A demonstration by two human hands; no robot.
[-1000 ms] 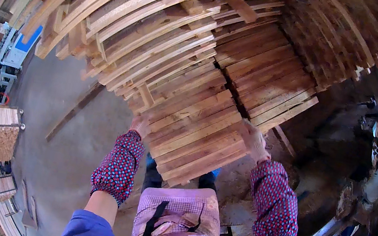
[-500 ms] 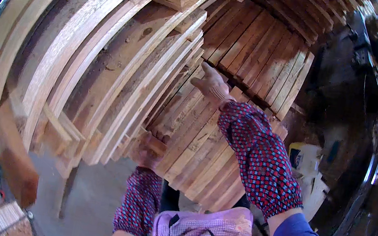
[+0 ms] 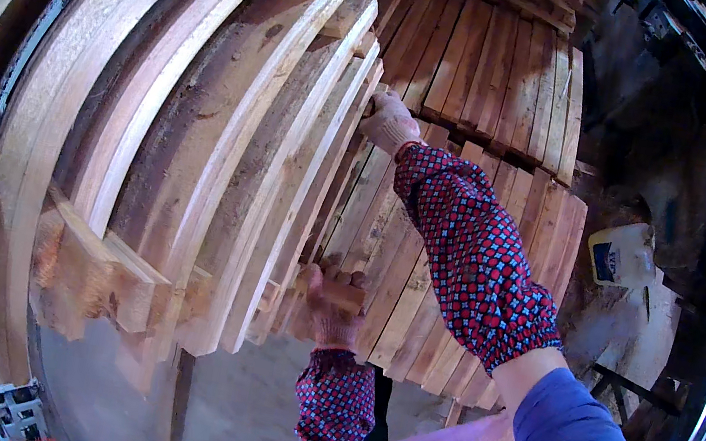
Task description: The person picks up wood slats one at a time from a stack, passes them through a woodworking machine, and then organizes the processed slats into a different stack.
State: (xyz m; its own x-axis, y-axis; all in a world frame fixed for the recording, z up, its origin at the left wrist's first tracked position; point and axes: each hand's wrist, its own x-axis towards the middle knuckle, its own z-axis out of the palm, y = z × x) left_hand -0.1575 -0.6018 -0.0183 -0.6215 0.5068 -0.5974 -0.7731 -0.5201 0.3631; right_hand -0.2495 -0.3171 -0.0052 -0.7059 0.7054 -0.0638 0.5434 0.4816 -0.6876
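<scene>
My right hand [image 3: 391, 123], in a pale knitted glove, is closed at the far part of a wooden board, beside the upright boards on the left; its fingertips are partly hidden. Nearer to me, my left hand [image 3: 334, 316], gloved too, has its fingers wrapped round the near end of a wooden board [image 3: 346, 296]. To the right of both hands, a layer of boards [image 3: 420, 294] lies side by side, running away from me. Beyond it lies a second layer of reddish boards [image 3: 500, 81]. Patterned sleeve covers [image 3: 483, 258] reach from my wrists up both forearms.
At left, several long boards [image 3: 222, 160] stand on edge with gaps, and short wood blocks [image 3: 129, 285] sit between their near ends. A whitish plastic jug [image 3: 623, 254] stands at right by dark clutter. The grey floor [image 3: 246, 400] shows below the board ends.
My view has shifted. My right hand, with fingers extended before, is now curled at the left edge of the layer. My left hand has come further into view, at the board's near end.
</scene>
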